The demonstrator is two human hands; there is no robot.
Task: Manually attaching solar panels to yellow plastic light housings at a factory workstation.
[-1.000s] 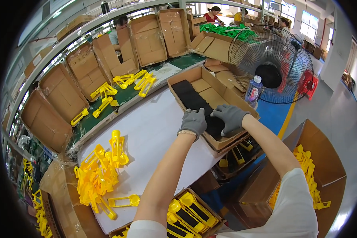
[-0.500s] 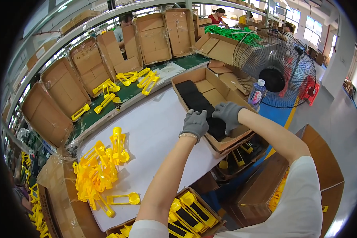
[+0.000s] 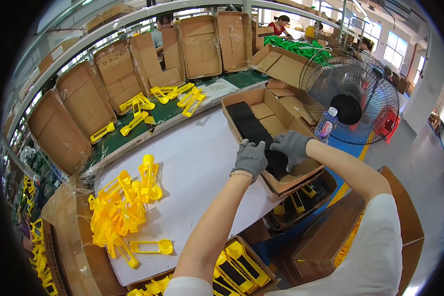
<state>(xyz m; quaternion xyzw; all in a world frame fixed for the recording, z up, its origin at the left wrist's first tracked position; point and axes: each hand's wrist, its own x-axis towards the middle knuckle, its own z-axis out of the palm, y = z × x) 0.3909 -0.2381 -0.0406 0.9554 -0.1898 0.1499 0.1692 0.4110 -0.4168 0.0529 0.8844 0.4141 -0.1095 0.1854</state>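
A shallow cardboard tray [image 3: 269, 122] holds a row of black strips [image 3: 246, 120] packed along its left side. Both my hands wear grey gloves and work at the near part of that row. My left hand [image 3: 250, 159] has its fingers curled at the strips' left edge. From the right, my right hand [image 3: 292, 149] reaches over the tray, fingers bent down onto the black pieces, thumb toward the near end. The fingertips are partly hidden. On the white tabletop [image 3: 197, 172] to the left lies a heap of yellow plastic holders [image 3: 116, 214], with a single yellow holder [image 3: 152, 246] near it.
A purple bottle [image 3: 326, 123] and a large fan [image 3: 348, 109] stand beyond the tray. More yellow pieces [image 3: 135, 123] lie on the green bench behind, before upright cardboard boxes [image 3: 200, 47]. Below the near edge, a box holds yellow pieces with black strips [image 3: 241, 266]. Co-workers sit farther back.
The whole view has shifted slightly. My hands stay at the same near part of the black row, with only small changes in the fingers.
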